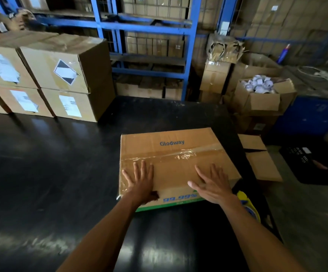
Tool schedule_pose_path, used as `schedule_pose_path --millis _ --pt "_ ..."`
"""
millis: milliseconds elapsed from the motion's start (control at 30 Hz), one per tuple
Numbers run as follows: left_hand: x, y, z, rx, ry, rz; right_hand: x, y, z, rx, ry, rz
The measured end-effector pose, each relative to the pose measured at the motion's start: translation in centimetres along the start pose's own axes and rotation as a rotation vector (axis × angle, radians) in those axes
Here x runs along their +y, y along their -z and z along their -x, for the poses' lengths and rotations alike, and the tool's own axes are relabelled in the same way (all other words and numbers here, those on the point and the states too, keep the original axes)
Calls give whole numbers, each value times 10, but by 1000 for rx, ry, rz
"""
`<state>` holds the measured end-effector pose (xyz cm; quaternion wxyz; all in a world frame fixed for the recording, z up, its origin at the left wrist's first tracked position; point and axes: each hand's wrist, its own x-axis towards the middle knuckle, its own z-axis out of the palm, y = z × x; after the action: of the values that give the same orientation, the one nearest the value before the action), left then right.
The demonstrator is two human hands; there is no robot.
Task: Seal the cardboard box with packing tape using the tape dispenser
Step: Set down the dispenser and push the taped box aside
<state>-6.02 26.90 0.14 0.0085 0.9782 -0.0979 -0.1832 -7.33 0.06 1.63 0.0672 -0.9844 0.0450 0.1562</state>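
A brown cardboard box (171, 148) printed "Glodway" lies on the black table (61, 163), near its right edge. A strip of clear packing tape (180, 155) runs across the box's top seam, wrinkled and shiny. My left hand (140, 180) lies flat on the near left part of the lid, fingers spread. My right hand (212, 184) lies flat on the near right part, fingers spread too. Neither hand holds anything. A yellow and blue object (249, 207), perhaps the tape dispenser, sits on the table right of my right wrist, partly hidden.
Stacked sealed cartons (61, 75) with labels stand at the table's far left. Blue metal racking (149, 30) with boxes fills the back. An open carton of tape rolls (261, 95) and more cartons stand at the right, with a black crate (312, 163) on the floor.
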Motion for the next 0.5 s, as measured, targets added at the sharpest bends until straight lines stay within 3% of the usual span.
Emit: schedule_pose_path --millis 500 --pt "-47 7 -32 19 -191 -100 -42 -16 35 47 -186 -61"
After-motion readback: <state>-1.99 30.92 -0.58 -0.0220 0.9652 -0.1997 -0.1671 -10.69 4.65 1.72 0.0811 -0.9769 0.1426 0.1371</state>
